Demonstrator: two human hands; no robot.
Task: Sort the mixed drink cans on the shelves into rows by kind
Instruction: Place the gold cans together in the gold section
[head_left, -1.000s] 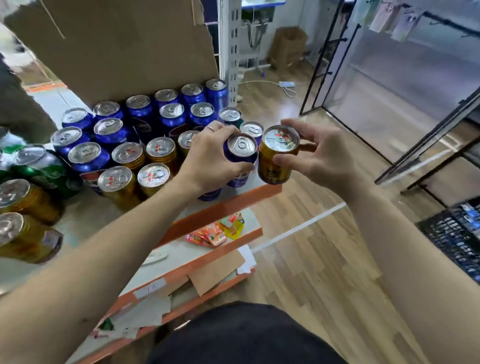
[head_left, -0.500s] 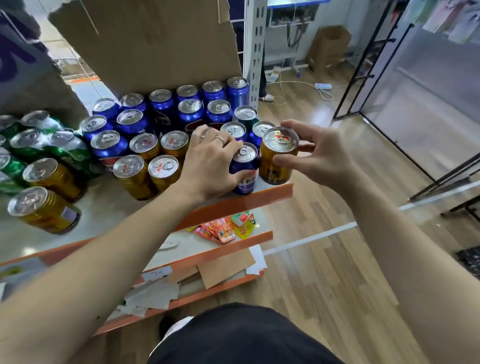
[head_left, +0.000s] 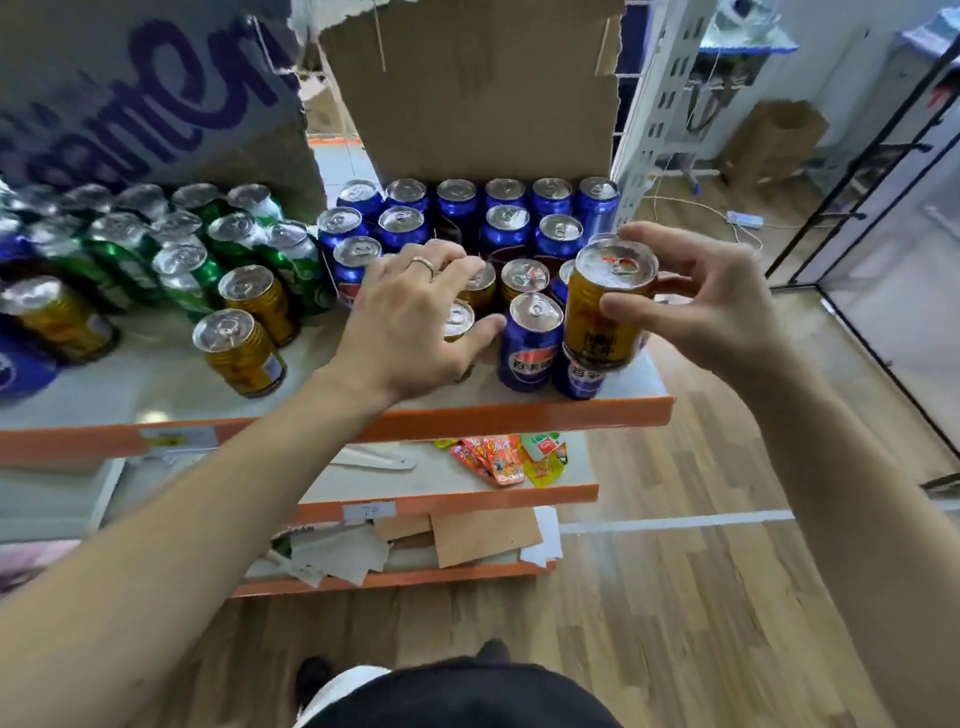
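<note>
**Head view: transfer between cans.** The left hand (head_left: 410, 327) is no longer holding the blue can (head_left: 527, 343), which it was carrying a second ago. That can is now standing upright near the front edge of the shelf (head_left: 156, 379), just beside a second blue can (head_left: 574, 376) at the right corner. The left hand is now lying one place to the left. Its fingers (head_left: 452, 262) are curling over the front gold can (head_left: 460, 318), and the thumb is pressing that can's right side, so a grip appears to be forming.

The right hand (head_left: 717, 306) is keeping the raised gold can (head_left: 597, 317) pinched between thumb and fingertips. The can is being held clear of the shelf, above the corner blue can.

Behind, the blue rows (head_left: 457, 205) are standing against the cardboard sheet (head_left: 467, 93). The green cans (head_left: 182, 260) are filling the left side, and the loose gold cans (head_left: 239, 348) are standing apart in front of them.

Judgement: one blue can is now placed, though in front of the gold cans rather than among its own rows. Two gold cans are in hand and are probably being gathered towards the loose gold group. The sorting is partly done, since gold and blue cans are still mixing at the right end.
</note>
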